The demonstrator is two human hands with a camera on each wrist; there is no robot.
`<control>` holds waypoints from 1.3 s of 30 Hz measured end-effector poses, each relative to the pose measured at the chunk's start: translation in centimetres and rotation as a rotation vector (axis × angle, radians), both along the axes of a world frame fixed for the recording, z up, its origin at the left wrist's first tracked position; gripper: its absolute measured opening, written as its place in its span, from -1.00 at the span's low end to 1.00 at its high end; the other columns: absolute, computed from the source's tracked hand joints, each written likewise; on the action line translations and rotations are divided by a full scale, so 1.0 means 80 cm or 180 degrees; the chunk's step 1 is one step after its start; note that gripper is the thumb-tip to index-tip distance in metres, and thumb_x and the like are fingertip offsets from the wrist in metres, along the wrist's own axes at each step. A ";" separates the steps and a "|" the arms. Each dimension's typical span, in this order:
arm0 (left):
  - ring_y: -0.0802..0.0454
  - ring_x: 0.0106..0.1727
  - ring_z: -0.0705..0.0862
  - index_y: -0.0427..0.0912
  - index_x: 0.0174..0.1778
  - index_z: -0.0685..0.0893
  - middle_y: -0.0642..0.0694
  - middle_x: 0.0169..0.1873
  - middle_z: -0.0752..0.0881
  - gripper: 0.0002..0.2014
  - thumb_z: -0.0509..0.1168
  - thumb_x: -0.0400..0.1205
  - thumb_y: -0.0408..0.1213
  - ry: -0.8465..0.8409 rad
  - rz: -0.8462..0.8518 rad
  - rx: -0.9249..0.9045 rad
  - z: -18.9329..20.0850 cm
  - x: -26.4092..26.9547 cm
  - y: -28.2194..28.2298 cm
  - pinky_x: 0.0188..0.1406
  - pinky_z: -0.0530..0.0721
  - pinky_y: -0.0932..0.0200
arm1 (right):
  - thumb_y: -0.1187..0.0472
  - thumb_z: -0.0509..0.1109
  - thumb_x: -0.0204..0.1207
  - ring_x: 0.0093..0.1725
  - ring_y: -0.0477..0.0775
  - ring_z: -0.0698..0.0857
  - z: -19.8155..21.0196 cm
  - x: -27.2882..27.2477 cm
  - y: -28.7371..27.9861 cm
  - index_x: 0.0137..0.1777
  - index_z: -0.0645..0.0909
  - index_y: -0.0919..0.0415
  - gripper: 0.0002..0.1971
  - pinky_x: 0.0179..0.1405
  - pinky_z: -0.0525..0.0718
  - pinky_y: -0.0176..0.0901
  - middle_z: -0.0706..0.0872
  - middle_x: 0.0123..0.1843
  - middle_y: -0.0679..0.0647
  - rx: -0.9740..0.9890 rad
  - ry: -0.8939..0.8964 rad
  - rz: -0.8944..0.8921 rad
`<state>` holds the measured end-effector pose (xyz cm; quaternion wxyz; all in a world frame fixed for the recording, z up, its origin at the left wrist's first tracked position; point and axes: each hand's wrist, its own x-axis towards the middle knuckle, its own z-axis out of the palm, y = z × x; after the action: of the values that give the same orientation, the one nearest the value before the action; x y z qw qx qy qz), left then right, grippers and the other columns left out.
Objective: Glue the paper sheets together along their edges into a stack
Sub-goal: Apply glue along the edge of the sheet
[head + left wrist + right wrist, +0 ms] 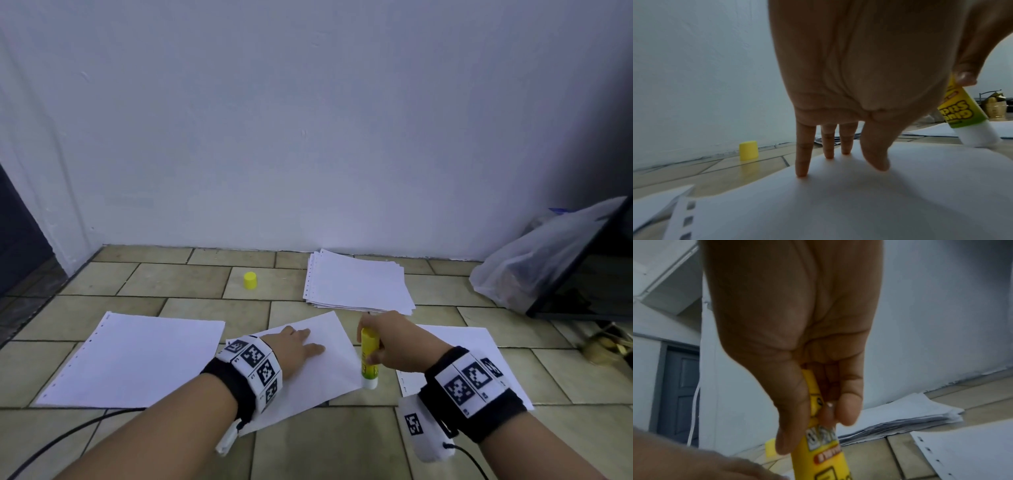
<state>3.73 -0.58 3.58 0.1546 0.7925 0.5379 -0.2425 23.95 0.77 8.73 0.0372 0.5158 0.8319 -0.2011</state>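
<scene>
A: How do the hands sit?

B: The left hand [297, 346] lies palm down on the middle sheet [329, 371], fingers [802, 155] straight and spread, tips pressing the paper. The forearm comes in from the near side of that sheet, wrist over its near half.

A: And the other one?

B: The right hand [390, 344] is curled round the glue stick [369, 359], thumb on one side of the barrel and fingers on the other, as the right wrist view shows. The stick points down, its white end at the right edge of the middle sheet; whether it touches the paper I cannot tell.

A: Where is the rest of the paper?

B: All from the middle sheet: one single sheet [133, 359] lies just left of it on the tiled floor [325, 452], another sheet [479, 359] just right, partly under the right wrist. The loose stack [356, 284] sits beyond it, by the wall [308, 120]. The yellow cap [250, 280] stands upright beyond and to the left, apart from every sheet.
</scene>
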 end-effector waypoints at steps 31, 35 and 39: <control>-0.17 0.51 0.25 -0.19 0.56 0.25 -0.16 0.53 0.23 -0.35 0.33 0.61 -0.04 -0.0288 0.0287 0.0504 -0.015 -0.023 -0.017 0.38 0.49 -0.20 | 0.31 0.42 0.47 0.09 0.07 0.59 -0.031 -0.092 0.061 0.18 0.60 0.18 -0.71 -0.13 0.41 -0.32 0.67 0.18 0.14 0.0337 0.1337 -0.0900; -0.16 0.52 0.23 -0.18 0.56 0.24 -0.15 0.54 0.20 -0.34 0.32 0.61 -0.04 -0.0340 0.0293 0.0482 -0.014 -0.024 -0.017 0.38 0.50 -0.18 | 0.31 0.38 0.52 0.21 0.14 0.60 -0.022 -0.102 0.064 0.25 0.58 0.20 -0.70 -0.10 0.41 -0.32 0.66 0.22 0.20 0.0272 0.1067 -0.0671; -0.14 0.53 0.23 -0.14 0.58 0.23 -0.13 0.54 0.20 -0.32 0.33 0.60 -0.02 -0.0359 0.0318 0.0455 -0.012 -0.026 -0.015 0.42 0.47 -0.16 | 0.27 0.38 0.54 0.22 0.14 0.60 -0.008 -0.096 0.054 0.29 0.57 0.17 -0.68 -0.06 0.47 -0.26 0.62 0.26 0.20 0.0225 0.0575 -0.0347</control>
<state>1.65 -1.75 2.60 0.1396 0.7860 0.5831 -0.1505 16.29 5.12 8.12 -0.0672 0.5411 0.8091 -0.2191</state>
